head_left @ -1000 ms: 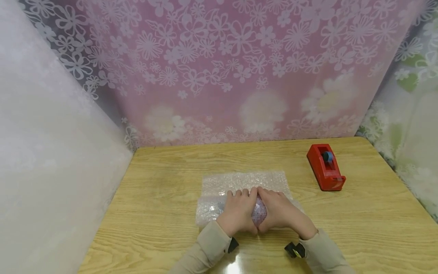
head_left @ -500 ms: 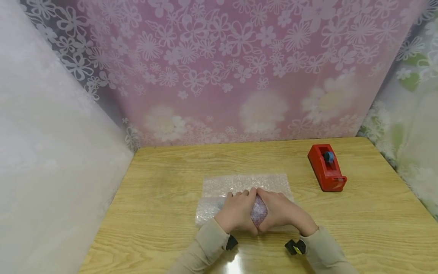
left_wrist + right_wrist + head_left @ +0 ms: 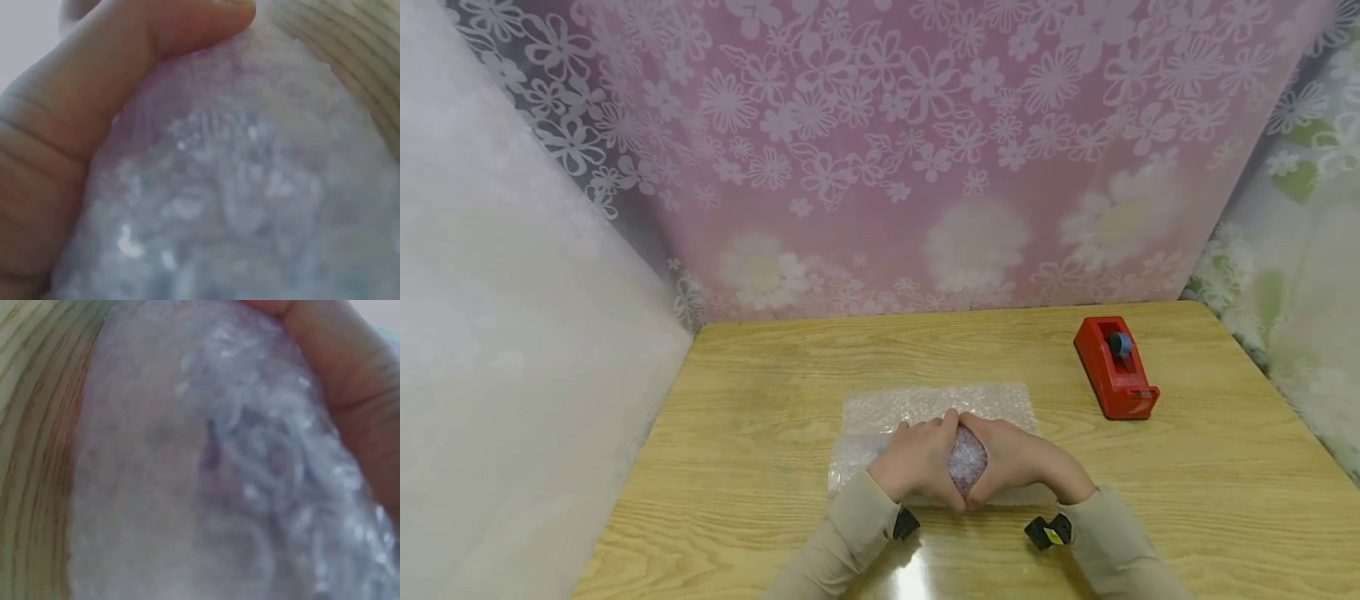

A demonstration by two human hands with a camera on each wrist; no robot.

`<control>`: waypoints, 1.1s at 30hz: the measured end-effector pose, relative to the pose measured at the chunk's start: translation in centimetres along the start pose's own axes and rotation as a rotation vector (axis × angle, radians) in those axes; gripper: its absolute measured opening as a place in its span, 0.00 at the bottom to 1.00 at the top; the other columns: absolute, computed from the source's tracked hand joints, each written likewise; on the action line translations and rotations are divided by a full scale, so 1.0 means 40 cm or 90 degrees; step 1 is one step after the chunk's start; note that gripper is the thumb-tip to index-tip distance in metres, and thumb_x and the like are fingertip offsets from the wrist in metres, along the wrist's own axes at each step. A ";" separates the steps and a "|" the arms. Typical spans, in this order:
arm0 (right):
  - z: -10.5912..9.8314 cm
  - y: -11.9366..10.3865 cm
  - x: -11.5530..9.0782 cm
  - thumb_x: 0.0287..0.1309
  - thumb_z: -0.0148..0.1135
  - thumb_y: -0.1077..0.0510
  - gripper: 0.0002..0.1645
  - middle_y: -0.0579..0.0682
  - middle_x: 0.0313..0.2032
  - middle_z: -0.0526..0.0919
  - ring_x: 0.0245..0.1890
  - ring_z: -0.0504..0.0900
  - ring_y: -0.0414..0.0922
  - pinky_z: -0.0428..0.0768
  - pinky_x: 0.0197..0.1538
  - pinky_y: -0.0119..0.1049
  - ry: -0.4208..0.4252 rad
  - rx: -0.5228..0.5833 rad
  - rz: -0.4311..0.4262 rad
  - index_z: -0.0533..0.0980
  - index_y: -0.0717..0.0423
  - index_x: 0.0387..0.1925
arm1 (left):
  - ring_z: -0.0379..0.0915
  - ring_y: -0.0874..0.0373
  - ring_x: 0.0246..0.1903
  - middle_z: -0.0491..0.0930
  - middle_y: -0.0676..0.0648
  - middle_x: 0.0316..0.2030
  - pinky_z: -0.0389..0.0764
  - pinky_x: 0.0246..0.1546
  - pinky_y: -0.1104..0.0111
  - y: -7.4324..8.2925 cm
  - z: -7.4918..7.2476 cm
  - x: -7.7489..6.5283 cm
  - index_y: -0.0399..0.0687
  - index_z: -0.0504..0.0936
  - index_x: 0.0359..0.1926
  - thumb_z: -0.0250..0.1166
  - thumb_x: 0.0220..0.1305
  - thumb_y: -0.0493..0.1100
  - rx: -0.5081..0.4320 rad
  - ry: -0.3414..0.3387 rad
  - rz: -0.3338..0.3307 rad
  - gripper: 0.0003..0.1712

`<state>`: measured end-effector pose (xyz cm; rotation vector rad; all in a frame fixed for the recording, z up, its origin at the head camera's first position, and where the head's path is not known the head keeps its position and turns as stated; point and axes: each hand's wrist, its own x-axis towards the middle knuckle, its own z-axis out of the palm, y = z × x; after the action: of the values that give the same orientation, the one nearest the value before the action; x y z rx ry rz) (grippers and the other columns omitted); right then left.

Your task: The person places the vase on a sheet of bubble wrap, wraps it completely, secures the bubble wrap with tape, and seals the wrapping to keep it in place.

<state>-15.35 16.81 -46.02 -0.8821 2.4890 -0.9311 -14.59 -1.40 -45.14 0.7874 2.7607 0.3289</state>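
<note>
Between my two hands, in the head view, lies a purplish bundle (image 3: 967, 461) covered in bubble wrap; what is inside cannot be made out. My left hand (image 3: 919, 461) grips its left part and my right hand (image 3: 1017, 458) its right part, with thumbs on the near side and fingers over the far side. The fingertips and thumbs of both hands meet at the middle. A flat part of the bubble wrap (image 3: 936, 402) spreads out beyond the hands on the table. In the left wrist view the wrapped surface (image 3: 212, 187) bulges beside the thumb; the right wrist view shows the wrap (image 3: 150, 487) closely.
A red tape dispenser (image 3: 1116, 367) with a small blue roll stands at the back right of the wooden table (image 3: 752, 400). Floral curtains (image 3: 865, 167) hang behind the table and on both sides.
The flat bubble wrap's far edge has shifted slightly nearer to me. A little more of the bundle shows between my hands, which have hardly moved and keep their grip.
</note>
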 end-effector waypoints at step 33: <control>-0.014 0.023 0.010 0.24 0.83 0.47 0.63 0.46 0.52 0.78 0.50 0.77 0.45 0.75 0.53 0.46 -0.068 0.091 0.038 0.63 0.57 0.66 | 0.77 0.57 0.44 0.79 0.52 0.46 0.74 0.52 0.51 0.010 -0.008 0.009 0.49 0.65 0.63 0.83 0.26 0.64 -0.014 -0.027 -0.021 0.62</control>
<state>-16.32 17.36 -46.25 -0.7868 2.3144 -1.0004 -14.78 -0.93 -44.77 0.7345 2.7227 0.3314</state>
